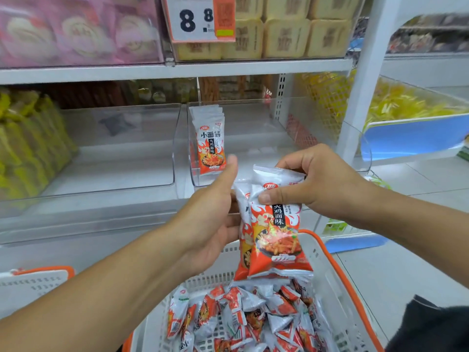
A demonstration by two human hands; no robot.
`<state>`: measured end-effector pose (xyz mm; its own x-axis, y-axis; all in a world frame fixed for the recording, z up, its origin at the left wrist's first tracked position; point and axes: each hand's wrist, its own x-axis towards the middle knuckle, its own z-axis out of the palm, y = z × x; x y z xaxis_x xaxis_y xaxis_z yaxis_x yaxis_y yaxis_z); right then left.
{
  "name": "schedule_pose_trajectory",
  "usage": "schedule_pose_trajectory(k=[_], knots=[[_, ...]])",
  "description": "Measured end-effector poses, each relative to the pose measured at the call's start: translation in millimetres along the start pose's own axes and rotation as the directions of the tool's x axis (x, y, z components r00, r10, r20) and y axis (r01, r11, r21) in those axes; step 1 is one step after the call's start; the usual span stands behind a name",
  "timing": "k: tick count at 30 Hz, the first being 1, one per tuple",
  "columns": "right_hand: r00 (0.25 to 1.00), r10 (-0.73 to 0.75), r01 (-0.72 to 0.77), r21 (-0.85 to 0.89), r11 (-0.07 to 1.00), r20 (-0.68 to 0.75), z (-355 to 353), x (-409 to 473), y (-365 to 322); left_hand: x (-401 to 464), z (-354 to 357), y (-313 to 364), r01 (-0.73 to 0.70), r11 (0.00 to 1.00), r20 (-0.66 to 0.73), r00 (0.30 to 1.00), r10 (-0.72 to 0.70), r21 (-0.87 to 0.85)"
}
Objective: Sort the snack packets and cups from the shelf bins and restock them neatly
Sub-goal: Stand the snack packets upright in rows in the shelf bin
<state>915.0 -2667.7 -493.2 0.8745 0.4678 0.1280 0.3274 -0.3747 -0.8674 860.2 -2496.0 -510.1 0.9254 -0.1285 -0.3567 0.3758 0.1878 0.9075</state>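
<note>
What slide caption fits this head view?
Both hands, left hand and right hand, hold snack packets above a basket.

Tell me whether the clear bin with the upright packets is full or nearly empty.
Nearly empty. The clear bin holds only a short row of packets standing upright against its left wall; the rest of its floor shows bare.

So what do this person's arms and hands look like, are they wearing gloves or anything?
No gloves. The left hand and right hand are bare, and both forearms are uncovered, with no sleeves, watch or rings in view. Fingernails are short and unpainted.
</note>
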Motion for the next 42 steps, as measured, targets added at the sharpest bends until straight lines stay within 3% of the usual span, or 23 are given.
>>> schedule_pose_trajectory(k=[4, 8, 15, 21, 24, 25, 27, 29, 30, 32, 35, 38, 42], knots=[[0.993, 0.057, -0.042, 0.138, 0.990, -0.102, 3.3, 1.3, 0.5, -9.3, 3.6, -0.3, -0.037, 0.966, 0.140, 0.990, 0.001, 0.255], [0.993, 0.059, -0.038, 0.196, 0.980, -0.104, 3.4, 2.5, 0.1, -10.1, -1.1, -6.7, 0.009, 0.902, 0.142, 0.987, -0.077, 0.432], [0.972, 0.130, -0.148, 0.085, 0.985, 0.196, -14.0, 2.4, -4.2, -5.4, -7.8, -4.1, -0.165, 0.837, 0.156, 0.983, 0.096, 0.522], [0.959, 0.033, -0.073, 0.136, 0.988, 0.280, -24.7, -2.9, -11.8, 0.5, -12.6, -1.2, -0.269, 0.716, 0.122, 0.960, 0.251, 0.644], [0.954, -0.028, 0.045, -0.050, 0.998, 0.299, -26.5, -4.8, -21.1, 3.2, -12.5, 1.1, -0.375, 0.676, 0.111, 0.910, 0.400, 0.634], [0.963, -0.067, 0.104, -0.133, 0.986, 0.259, -28.3, -4.1, -27.5, 2.4, -12.5, 6.3, -0.433, 0.605, 0.139, 0.871, 0.471, 0.668], [0.975, -0.192, 0.217, -0.287, 0.933, 0.112, -37.3, 0.6, -43.2, 2.9, -21.9, 23.2, -0.510, 0.309, 0.224, 0.738, 0.637, 0.803], [0.941, -0.334, 0.283, -0.408, 0.868, -0.060, -52.1, 13.0, -59.1, 8.6, -45.7, 44.0, -0.407, -0.021, 0.280, 0.590, 0.757, 0.913], [0.920, -0.375, 0.289, -0.447, 0.846, -0.114, -57.5, 23.1, -65.0, 11.8, -60.4, 52.5, -0.301, -0.095, 0.260, 0.575, 0.775, 0.949], [0.926, -0.356, 0.240, -0.530, 0.813, -0.127, -60.1, 56.1, -65.4, 18.2, -88.1, 62.0, -0.138, -0.104, 0.169, 0.641, 0.749, 0.985], [0.982, -0.184, 0.158, -0.737, 0.657, 0.046, -35.2, 116.6, -45.0, 27.4, -108.1, 61.3, -0.057, -0.106, 0.112, 0.759, 0.642, 0.993], [0.983, -0.007, 0.153, -0.789, 0.595, 0.186, 5.3, 166.1, -27.4, 31.8, -111.7, 59.5, -0.082, -0.062, 0.102, 0.770, 0.630, 0.995], [0.974, -0.039, 0.204, -0.802, 0.562, 0.221, 38.4, 202.5, -19.7, 38.4, -114.3, 56.5, -0.134, -0.089, 0.160, 0.749, 0.644, 0.987]])
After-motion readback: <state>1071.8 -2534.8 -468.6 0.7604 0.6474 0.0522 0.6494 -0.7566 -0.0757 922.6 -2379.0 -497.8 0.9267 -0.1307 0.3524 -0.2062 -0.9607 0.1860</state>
